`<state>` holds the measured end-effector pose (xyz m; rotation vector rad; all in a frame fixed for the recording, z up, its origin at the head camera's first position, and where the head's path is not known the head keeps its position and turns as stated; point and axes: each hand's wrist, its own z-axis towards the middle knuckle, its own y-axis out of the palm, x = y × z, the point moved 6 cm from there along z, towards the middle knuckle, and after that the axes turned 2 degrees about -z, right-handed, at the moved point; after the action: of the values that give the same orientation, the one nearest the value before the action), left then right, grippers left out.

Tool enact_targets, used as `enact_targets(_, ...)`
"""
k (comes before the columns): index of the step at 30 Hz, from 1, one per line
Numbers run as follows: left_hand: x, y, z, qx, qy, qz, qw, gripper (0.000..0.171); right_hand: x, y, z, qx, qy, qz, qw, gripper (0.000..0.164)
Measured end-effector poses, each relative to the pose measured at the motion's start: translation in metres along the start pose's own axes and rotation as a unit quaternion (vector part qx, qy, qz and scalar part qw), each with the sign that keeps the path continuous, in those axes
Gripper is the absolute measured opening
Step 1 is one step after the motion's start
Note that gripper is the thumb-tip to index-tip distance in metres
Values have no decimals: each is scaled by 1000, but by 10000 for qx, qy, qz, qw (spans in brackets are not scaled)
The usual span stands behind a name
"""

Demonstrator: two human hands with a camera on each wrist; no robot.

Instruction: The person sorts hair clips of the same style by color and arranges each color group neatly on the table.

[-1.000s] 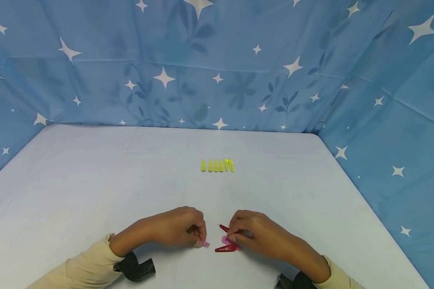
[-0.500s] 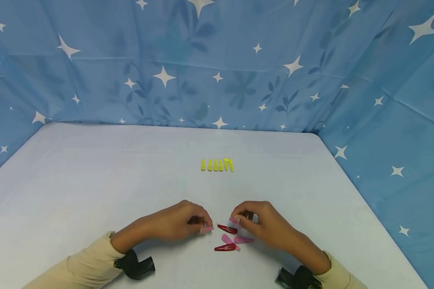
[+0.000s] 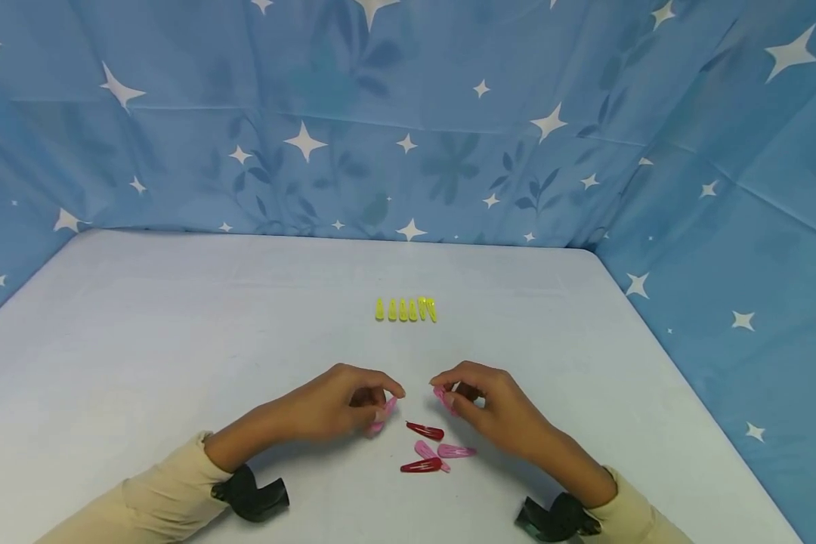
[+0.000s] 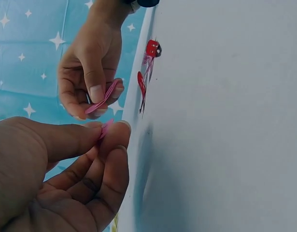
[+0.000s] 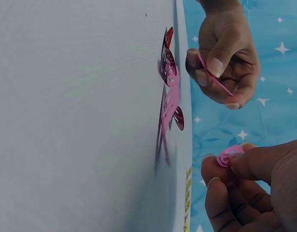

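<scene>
My left hand pinches a pink hair clip between thumb and fingers, lifted off the table. Opposite it, my right hand pinches another pink hair clip, also raised. In the right wrist view the left hand's clip slants beneath the thumb, while the right hand's clip is partly covered by fingers. Below and between the hands lies a loose group: a red hair clip on its own, a pink clip to the right, and a second red clip overlapping another pink clip.
Farther back, several yellow hair clips stand in a short row on the white table. A blue curtain with white stars borders the table at the back and sides. Black straps with cameras sit on the wrists.
Both hands have risen and moved away from me, each carrying a pink clip. The right hand has lifted its clip out of the group, uncovering the red and pink clips there.
</scene>
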<state>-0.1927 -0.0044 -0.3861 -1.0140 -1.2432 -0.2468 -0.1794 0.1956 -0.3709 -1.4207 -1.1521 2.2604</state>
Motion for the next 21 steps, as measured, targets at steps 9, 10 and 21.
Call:
enact_targets(9,-1,-9,5,207,-12,268,9994,26,4,0,7,60,419,246,9988,22)
enact_targets(10,0,-10,6,224,-10,251,9994,25,4,0,9,63,413,281,9987,20)
enact_targets(21,-3,-26,19,591,-11,415,9974,20,8,6,31,208,516,729,9958,20)
